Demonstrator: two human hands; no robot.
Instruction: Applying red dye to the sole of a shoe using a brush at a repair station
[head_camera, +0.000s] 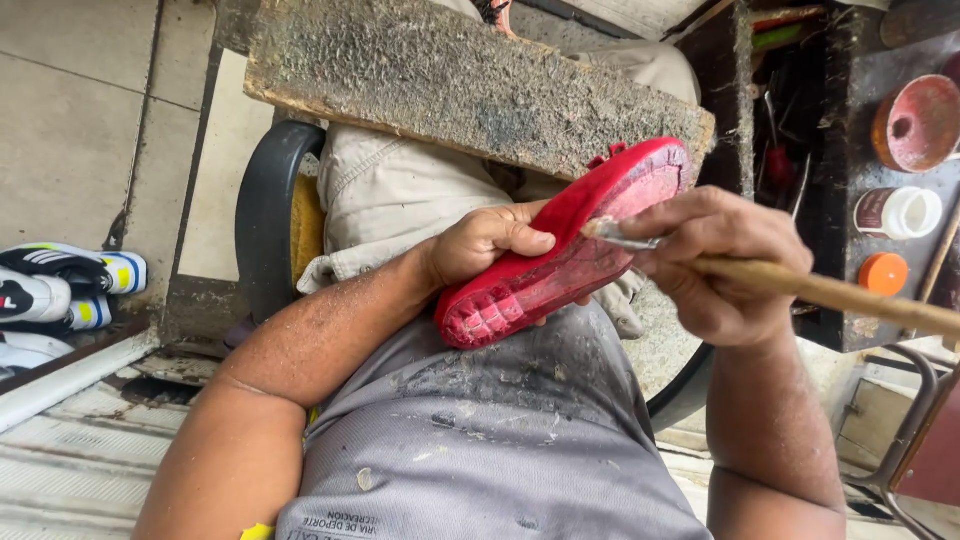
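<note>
Red shoe in left hand grip; right hand grips brush at sole edge, board just above.

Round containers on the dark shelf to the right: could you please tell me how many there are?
3: a reddish open pot at the top, a white-lidded jar below it, and an orange-capped one lowest. Others may be hidden.
</note>
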